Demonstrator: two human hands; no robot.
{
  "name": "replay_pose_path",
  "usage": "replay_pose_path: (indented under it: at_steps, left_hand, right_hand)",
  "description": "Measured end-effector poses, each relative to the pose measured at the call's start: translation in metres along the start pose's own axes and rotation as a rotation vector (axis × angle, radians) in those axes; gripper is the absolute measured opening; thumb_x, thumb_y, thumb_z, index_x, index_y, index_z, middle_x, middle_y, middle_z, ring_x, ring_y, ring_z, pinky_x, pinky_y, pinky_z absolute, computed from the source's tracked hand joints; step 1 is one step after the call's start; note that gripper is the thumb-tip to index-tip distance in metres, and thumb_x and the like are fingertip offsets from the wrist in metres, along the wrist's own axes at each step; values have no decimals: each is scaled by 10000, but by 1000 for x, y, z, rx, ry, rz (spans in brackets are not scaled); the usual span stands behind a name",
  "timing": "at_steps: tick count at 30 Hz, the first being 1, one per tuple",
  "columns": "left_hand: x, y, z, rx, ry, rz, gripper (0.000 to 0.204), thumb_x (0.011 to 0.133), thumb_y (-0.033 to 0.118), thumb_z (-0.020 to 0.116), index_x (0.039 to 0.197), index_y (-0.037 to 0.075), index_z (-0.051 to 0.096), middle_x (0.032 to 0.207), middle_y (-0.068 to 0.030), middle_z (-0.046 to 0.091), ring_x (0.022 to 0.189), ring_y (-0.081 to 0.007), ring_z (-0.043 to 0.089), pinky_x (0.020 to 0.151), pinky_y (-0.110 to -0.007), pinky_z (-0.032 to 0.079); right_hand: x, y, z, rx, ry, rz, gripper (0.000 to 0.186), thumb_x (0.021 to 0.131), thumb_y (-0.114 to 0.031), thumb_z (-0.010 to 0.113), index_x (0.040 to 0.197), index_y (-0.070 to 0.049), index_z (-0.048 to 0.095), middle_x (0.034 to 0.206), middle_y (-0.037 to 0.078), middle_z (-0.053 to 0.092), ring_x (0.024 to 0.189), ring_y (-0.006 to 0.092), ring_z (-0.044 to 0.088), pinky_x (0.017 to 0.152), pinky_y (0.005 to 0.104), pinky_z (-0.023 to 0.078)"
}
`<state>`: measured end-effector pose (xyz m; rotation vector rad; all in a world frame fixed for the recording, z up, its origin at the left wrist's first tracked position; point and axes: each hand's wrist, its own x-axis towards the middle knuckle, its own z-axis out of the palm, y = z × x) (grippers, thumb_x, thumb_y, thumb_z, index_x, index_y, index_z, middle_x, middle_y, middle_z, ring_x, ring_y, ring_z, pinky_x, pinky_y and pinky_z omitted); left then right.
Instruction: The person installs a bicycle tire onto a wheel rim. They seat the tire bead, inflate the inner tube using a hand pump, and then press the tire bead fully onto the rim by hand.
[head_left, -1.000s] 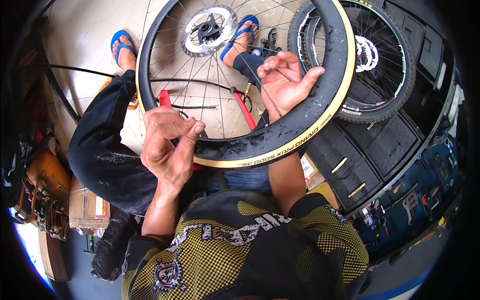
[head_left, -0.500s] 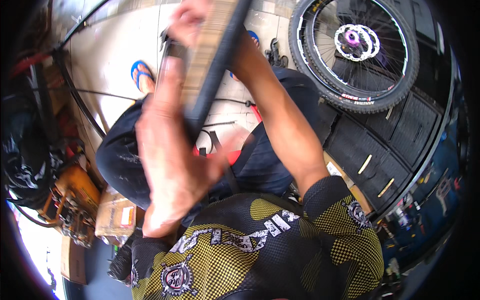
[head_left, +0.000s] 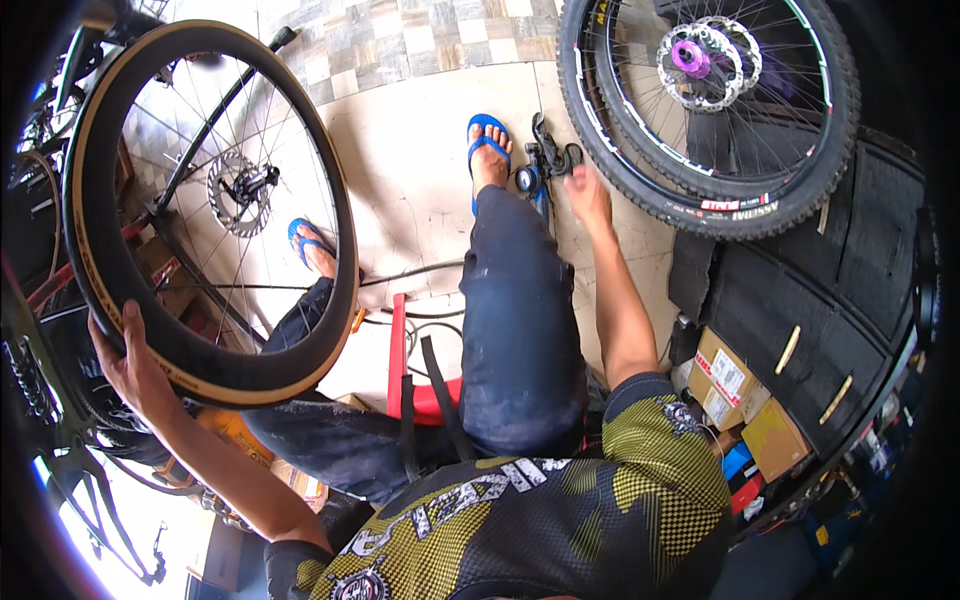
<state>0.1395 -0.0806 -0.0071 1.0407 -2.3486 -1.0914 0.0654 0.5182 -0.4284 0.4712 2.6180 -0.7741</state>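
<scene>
Upright, the tan-walled wheel (head_left: 205, 215) is gripped by the left hand (head_left: 125, 365); right hand (head_left: 588, 195) reaches, unclenched.

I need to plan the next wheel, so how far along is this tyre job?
Looks done: the tan-wall tyre sits evenly on its rim where visible, and the left hand holds that wheel upright out to the side. In hand: the right hand reaches to the pump head and gauge on the floor by the foot. Probably left: inflating it; a hose lies nearby. The knobby wheel leans untouched.
</scene>
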Motion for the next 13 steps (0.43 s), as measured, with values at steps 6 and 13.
replay_pose_path:
  at_steps: [6, 13]
  left_hand:
    - [-16, 16, 10, 58, 106, -5, 625, 991, 240, 816, 1522, 20, 571, 1245, -126, 731, 1042, -193, 724, 969, -321, 558]
    - [-27, 26, 19, 64, -18, 90, 766, 996, 177, 797, 1646, 49, 411, 1365, -225, 672, 1143, -331, 740, 1039, -390, 586]
  right_hand:
    - [-32, 66, 94, -44, -273, 228, 816, 845, -354, 858, 1474, 10, 486, 1311, 296, 702, 1252, 460, 667, 1075, 504, 528]
    - [-3, 16, 127, 51, -281, 610, 904, 845, -240, 877, 1526, -36, 317, 1318, 308, 682, 1268, 456, 660, 1104, 506, 506]
